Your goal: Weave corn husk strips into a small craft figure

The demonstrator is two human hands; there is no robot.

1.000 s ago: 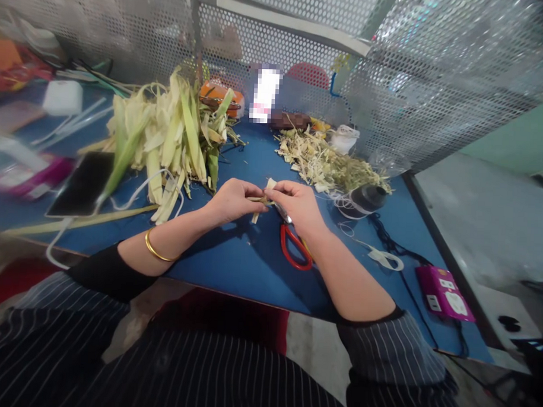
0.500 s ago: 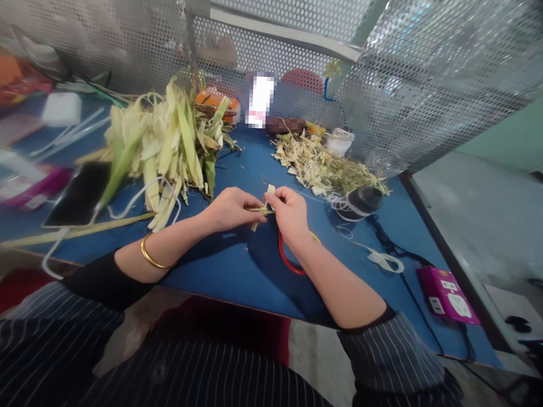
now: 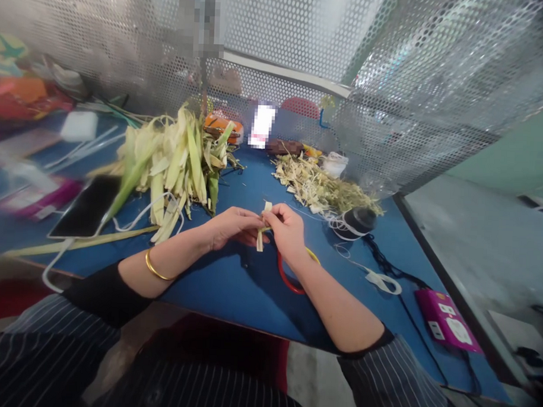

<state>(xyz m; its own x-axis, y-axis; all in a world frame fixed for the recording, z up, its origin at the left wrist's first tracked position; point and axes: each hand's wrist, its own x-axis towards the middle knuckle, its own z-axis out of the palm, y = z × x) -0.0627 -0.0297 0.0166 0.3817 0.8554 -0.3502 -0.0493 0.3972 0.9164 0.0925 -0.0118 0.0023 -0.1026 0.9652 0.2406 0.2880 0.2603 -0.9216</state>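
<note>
Over the middle of the blue table, a short pale husk strip (image 3: 260,240) is pinched in my right hand (image 3: 287,229). My left hand (image 3: 235,227) meets it from the left, its fingers closed around the same small piece; the exact grip is partly hidden. The strip's ends stick out above and below the fingers. To the left lies a large pile of green and pale corn husks (image 3: 166,158). At the back right a heap of shredded husk scraps (image 3: 316,184) is beside a black spool (image 3: 359,221) with white thread. A red and yellow ring (image 3: 289,282) lies under my right wrist.
A black phone (image 3: 85,209) with a white cable lies at the left. White-handled scissors (image 3: 387,283) and a magenta power strip (image 3: 448,319) with black cords are at the right. Perforated metal mesh (image 3: 280,73) stands behind the table.
The view has tilted, so the table things appear lower. The husk strip between my hands has turned, and its lower end now shows more. My left fingers have shifted around it.
</note>
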